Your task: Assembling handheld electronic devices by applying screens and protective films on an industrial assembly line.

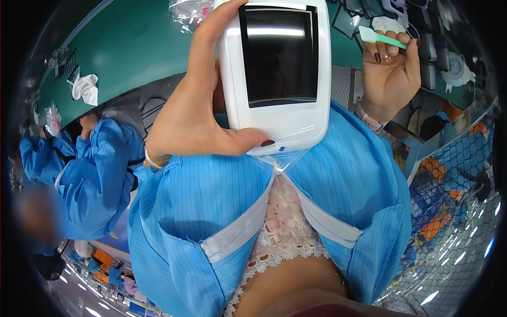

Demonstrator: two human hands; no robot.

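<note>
My left hand (198, 105) grips a white handheld device (288, 124) with rounded corners and holds it up before my chest. A large dark screen (280, 58) with a black border fills much of its front, and a light streak reflects across it. My left thumb presses on the lower left edge of the casing, while the fingers reach up its left side. Clear film hangs below the device's lower end. To the right of the device, my right hand (391, 79) is raised palm up with curled fingers, pinching a small spatula (383, 38) with a green handle and a pale flat blade.
A green worktable (137, 58) runs across the back. On it lie a crumpled white cloth (84, 89) and a clear plastic bag (189, 13). Dark flat pieces (346, 24) sit at the far right. A co-worker in blue (105, 174) is at the left; wire mesh (454, 201) stands right.
</note>
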